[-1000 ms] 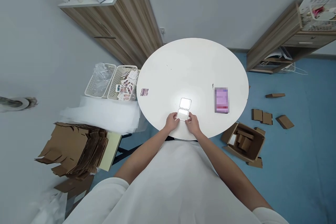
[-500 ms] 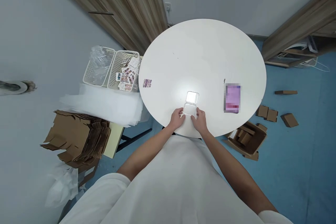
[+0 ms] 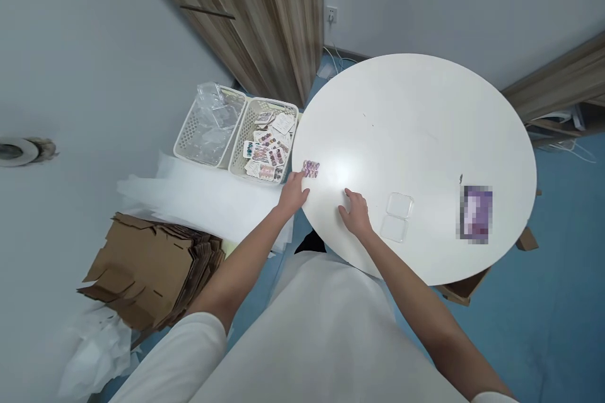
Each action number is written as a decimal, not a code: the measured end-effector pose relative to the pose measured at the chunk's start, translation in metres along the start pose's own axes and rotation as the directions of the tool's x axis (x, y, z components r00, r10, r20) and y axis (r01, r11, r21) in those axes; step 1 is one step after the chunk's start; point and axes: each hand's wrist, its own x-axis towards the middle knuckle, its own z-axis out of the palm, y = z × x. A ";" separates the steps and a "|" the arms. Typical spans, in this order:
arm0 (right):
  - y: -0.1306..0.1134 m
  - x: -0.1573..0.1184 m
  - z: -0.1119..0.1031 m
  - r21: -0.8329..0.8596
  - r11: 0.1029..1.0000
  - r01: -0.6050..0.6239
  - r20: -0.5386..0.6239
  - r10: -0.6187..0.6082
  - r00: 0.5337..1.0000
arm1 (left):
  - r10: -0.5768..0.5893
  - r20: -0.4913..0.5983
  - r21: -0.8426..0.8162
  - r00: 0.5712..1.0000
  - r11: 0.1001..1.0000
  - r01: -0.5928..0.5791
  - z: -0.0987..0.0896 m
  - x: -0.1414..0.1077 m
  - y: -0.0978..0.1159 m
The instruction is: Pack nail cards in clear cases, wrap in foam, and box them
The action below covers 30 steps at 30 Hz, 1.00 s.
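Note:
My left hand [image 3: 292, 194] is at the table's left edge, its fingertips touching a small set of purple, glossy pieces [image 3: 311, 169] in rows that look like press-on nails. Thumb and fingers are apart, and the hand does not grip the set. Over the white table my right hand [image 3: 357, 213] is open with fingers spread, holding nothing. To its right a clear plastic case [image 3: 397, 217] lies unfolded, lid and base flat on the table.
A pixelated purple item [image 3: 476, 214] lies on the right of the round white table [image 3: 416, 113]. Left of the table stand a white basket [image 3: 241, 164] of nail cards and another basket [image 3: 182, 138] of clear plastic packaging. Flattened cardboard [image 3: 142, 258] is stacked lower left.
Both hands have let go of the clear case and moved left. The left hand has reached the purple set. The view has swung left, so the table appears further right.

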 end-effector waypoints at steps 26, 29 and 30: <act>-0.057 0.097 0.056 -0.245 0.961 -0.128 -0.083 0.111 0.990 | 0.085 0.250 0.205 0.965 0.969 -0.138 -0.014 0.068 -0.017; -0.054 0.093 0.057 -0.179 0.980 -0.084 -0.098 0.067 0.993 | 0.132 0.195 0.184 0.972 0.968 -0.169 -0.011 0.062 -0.019; -0.053 0.092 0.057 -0.153 0.986 -0.069 -0.099 0.055 0.994 | 0.154 0.174 0.170 0.973 0.968 -0.183 -0.010 0.059 -0.019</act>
